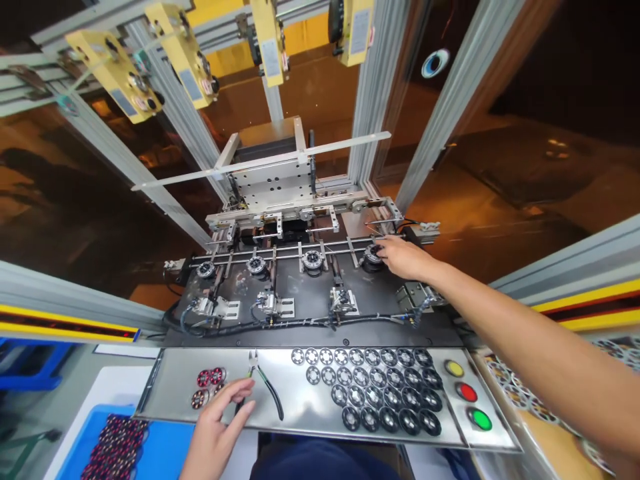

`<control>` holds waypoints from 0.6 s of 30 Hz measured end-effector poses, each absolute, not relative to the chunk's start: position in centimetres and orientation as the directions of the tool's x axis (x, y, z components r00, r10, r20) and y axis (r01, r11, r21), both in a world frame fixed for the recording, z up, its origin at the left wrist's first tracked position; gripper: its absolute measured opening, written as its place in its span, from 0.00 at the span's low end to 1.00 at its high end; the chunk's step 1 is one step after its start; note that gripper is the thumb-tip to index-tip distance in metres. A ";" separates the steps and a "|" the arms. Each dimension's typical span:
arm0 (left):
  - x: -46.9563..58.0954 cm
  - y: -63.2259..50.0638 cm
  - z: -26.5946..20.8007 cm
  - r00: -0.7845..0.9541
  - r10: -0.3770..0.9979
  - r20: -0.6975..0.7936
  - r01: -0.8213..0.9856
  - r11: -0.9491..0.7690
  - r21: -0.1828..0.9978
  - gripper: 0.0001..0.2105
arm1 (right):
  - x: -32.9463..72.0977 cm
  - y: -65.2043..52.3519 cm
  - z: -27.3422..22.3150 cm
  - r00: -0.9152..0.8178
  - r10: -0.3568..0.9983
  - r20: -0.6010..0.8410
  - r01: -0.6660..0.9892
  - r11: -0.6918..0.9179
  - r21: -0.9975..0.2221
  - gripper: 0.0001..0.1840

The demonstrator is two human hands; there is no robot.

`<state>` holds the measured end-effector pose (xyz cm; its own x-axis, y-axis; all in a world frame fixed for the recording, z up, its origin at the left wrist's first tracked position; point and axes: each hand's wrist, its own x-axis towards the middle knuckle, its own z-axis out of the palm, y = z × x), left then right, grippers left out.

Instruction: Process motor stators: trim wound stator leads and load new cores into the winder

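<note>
My right hand (404, 257) reaches out to the rightmost station of the machine. Its fingers are bent together at the edge of a round black part (371, 256); what they pinch is hidden. Over the left side of the metal tray (170, 393) is my left hand (220, 420), thumb and fingers apart. It hovers at one handle of the dark-handled wire cutters (270, 390), whose jaws point away from me. Just left of that hand lie several small red-and-black wound rings (203, 378), partly covered by its fingers.
Rows of black spoked rings (370, 377) fill the tray's right half. Beside them are yellow, red and green (481, 419) buttons. Three more round fixtures (313, 261) stand along the machine. A blue bin (170, 443) holds many wound rings. Yellow light bars (70, 322) flank the opening.
</note>
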<state>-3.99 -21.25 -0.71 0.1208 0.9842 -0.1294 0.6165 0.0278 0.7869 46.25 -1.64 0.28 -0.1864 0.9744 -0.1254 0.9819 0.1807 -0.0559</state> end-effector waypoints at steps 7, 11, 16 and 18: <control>-5.6 -21.6 -1.3 0.077 0.992 -0.099 0.617 0.031 0.786 0.17 | 45.1 -4.7 0.4 -0.149 0.966 -0.213 0.988 0.152 0.000 0.34; -5.1 -21.8 -1.2 0.086 0.996 -0.030 0.630 -0.031 0.776 0.17 | 43.2 -4.4 2.7 -0.141 0.983 -0.117 0.988 0.148 0.050 0.32; -8.1 -22.4 -2.0 -0.179 0.973 0.144 0.663 0.011 0.748 0.20 | 39.1 -10.8 5.9 -0.186 0.961 0.206 0.981 0.171 0.090 0.30; -10.3 -22.6 -3.2 -0.383 0.910 0.160 0.625 0.128 0.770 0.22 | 38.0 -16.1 5.4 -0.198 0.855 0.480 0.978 0.206 0.036 0.35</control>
<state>-10.26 -22.59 -3.17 -0.3832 0.9097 0.1602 0.6248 0.1276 0.7703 38.04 -16.06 5.38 -0.1975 0.8547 0.4801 0.9779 0.2058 0.0360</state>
